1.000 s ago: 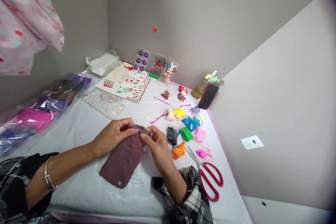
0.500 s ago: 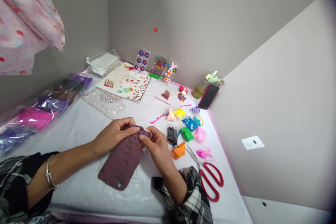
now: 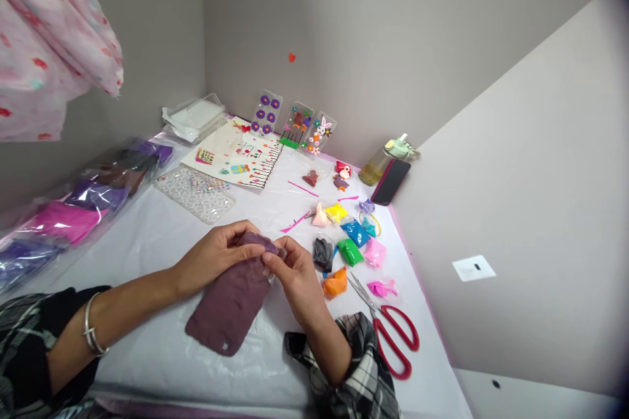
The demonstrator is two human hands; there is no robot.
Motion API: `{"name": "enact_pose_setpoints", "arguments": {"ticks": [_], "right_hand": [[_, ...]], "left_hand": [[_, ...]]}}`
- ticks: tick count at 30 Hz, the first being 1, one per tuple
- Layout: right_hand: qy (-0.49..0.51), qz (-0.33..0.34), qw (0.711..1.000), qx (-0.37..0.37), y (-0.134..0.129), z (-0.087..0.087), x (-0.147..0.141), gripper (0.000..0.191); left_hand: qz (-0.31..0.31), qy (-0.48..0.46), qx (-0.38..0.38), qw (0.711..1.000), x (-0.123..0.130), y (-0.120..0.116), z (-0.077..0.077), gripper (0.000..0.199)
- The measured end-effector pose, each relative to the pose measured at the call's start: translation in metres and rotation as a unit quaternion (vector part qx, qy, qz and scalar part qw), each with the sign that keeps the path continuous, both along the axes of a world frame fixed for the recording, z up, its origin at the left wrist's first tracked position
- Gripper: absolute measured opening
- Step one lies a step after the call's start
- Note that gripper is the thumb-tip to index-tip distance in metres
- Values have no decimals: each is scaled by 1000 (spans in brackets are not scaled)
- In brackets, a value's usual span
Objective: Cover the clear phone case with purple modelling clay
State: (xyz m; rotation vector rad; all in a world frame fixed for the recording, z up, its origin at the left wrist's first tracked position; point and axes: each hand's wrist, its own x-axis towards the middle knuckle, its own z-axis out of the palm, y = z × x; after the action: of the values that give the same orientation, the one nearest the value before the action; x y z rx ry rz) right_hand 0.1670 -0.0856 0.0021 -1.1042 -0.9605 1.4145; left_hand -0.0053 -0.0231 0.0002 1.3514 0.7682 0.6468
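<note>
A flat, rounded-cornered slab of dull purple clay [image 3: 230, 308], shaped like a phone case, lies tilted between my hands. Its surface is slightly bumpy, and a small pale spot shows near the lower corner. My left hand [image 3: 216, 258] has its fingers curled over the top edge, the thumb pressing on the clay. At the upper right corner, my right hand [image 3: 293, 272] pinches the edge between thumb and fingers. A bit of clear edge or film shows at that corner. My fingers partly hide the top end.
Red-handled scissors [image 3: 393, 334] lie open at the right, beside small clay packets [image 3: 350, 251] in several colours. A phone [image 3: 391, 181] leans against a bottle [image 3: 374, 167]. Decorated clear cases [image 3: 266, 112] lean on the wall. A sticker sheet [image 3: 196, 195] and bagged clay [image 3: 69, 219] lie left.
My left thumb has slid slightly right along the top edge, closer to my right thumb. The clay slab stays in nearly the same place, still held by both hands.
</note>
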Motion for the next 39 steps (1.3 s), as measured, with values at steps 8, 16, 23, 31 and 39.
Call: {"name": "enact_pose_setpoints", "arguments": {"ticks": [8,16,23,31,39], "right_hand": [[-5,26,1000,-2,-1,1,-2,31],[11,7,1000,-4,-1,2,0,31],[10,-4,1000,-6,-1,3,0,31],[10,5,1000,-8,-1,4,1,31],[-15,26,1000,-1,-3,5,1,30]], "left_hand": [[17,12,12,1000,-3,-3,5,36],[11,-20,-30,999,-2,0,1,40],[17,-35,-32,999,-1,2,-1,41],[37,12,90,995,-5,2,3,30],[42,9,215,976,-4,3,0,13]]}}
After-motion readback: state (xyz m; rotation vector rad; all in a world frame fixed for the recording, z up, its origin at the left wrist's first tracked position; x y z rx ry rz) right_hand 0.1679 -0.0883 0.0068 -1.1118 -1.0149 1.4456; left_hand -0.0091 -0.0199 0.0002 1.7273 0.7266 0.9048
